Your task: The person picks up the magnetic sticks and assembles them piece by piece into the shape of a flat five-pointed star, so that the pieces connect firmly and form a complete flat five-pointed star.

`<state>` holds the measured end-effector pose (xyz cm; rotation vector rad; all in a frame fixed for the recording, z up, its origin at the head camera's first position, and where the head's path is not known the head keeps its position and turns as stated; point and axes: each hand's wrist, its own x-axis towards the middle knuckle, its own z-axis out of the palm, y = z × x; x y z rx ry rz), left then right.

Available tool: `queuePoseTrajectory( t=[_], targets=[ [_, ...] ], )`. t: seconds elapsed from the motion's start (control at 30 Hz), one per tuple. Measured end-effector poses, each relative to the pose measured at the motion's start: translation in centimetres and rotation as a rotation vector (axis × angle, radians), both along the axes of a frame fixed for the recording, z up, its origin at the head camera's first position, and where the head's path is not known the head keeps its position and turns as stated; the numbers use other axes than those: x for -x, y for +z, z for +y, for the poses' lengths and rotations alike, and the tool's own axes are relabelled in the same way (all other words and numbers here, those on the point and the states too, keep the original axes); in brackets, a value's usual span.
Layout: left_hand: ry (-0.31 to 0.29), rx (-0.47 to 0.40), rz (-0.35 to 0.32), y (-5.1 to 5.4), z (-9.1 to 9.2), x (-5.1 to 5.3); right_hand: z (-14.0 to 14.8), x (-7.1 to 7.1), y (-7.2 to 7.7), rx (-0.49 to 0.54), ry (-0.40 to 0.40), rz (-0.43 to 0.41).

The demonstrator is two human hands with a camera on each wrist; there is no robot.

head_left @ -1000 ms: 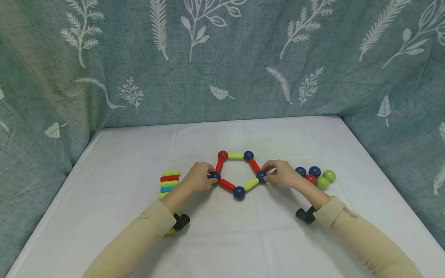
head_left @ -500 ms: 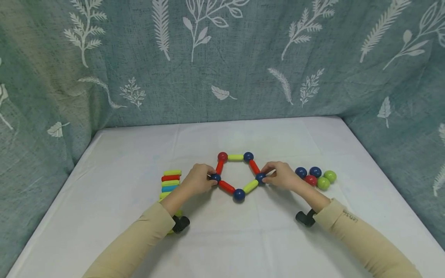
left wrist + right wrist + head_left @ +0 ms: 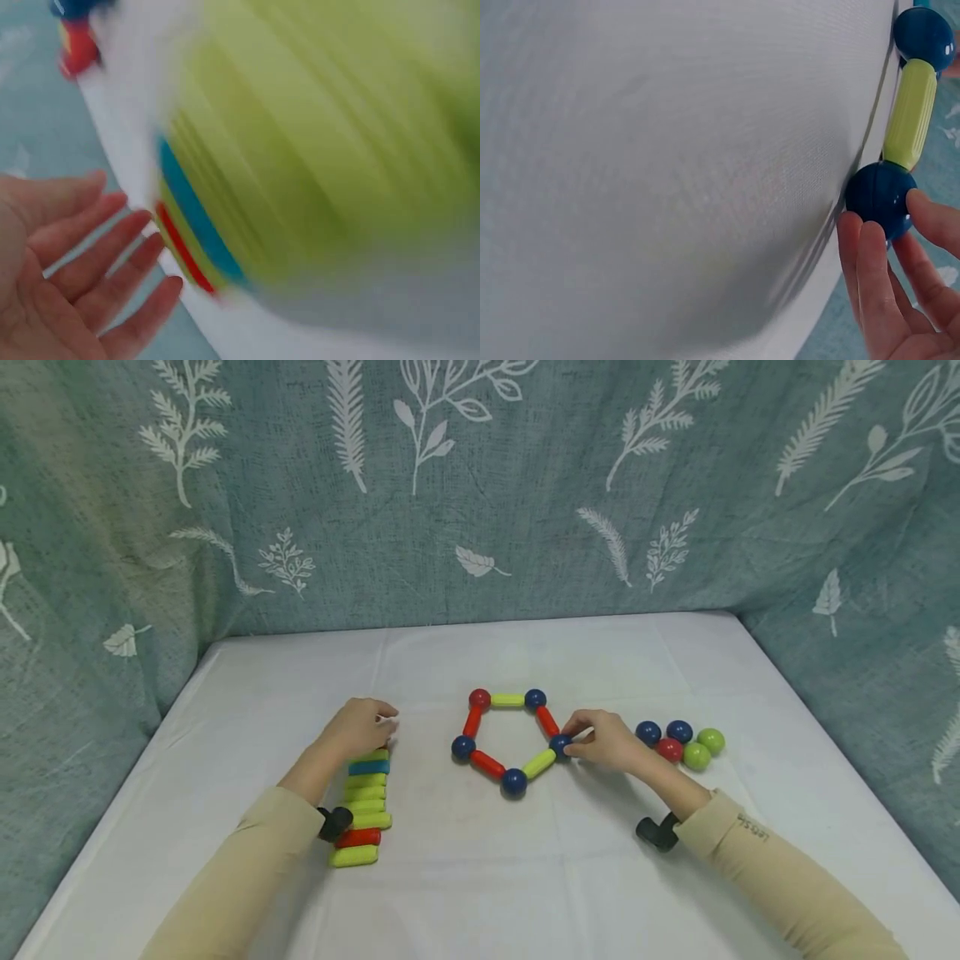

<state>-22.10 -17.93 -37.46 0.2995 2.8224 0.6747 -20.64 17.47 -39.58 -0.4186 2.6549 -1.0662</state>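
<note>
Pinching the ring point(image 3: 489, 765) by its right-hand blue ball point(image 3: 877, 199), the right hand point(image 3: 609, 742) sets thumb and fingers against the ball's sides, anchoring a loop that lies joined near the middle of the table point(image 3: 465, 877). That hold should be light, I judge: firm enough to stop any sliding, gentle enough not to pull the joints apart. The left hand point(image 3: 360, 725) hangs over the far end of the row of rods point(image 3: 365, 794), well apart from the ring, its fingers spread with nothing between them; whether any fingertip touches a rod, I cannot tell. For a clean pick there, best come down from above, close across one rod's middle and raise it straight up, since the neighbours lie so near that a sideways drag could roll them. Spare balls point(image 3: 670, 750) lie just to the right hand's right.
</note>
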Motion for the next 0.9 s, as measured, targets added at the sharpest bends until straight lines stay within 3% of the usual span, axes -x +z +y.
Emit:
queuePoseTrajectory(
  t=[0.2, 0.4, 0.63, 0.77, 0.9],
  targets=[
    [0.067, -0.021, -0.059, -0.8, -4.1, 0.6, 0.2, 0.1, -0.2, 0.02, 0.006, -0.03],
    [0.056, -0.032, -0.083, -1.4, -5.1, 0.6, 0.2, 0.3, -0.3, 0.088, -0.02, -0.116],
    [0.065, -0.031, -0.073, -0.9, -4.8, 1.1, 0.2, 0.7, -0.7, 0.117, -0.06, -0.186],
    [0.126, -0.038, -0.07, 0.2, -3.5, 2.4, 0.3, 0.7, -0.7, 0.139, -0.073, -0.214],
    [0.203, -0.108, -0.057, 1.1, -1.2, 4.2, 0.3, 0.7, -0.6, 0.141, -0.075, -0.228]
  ],
)
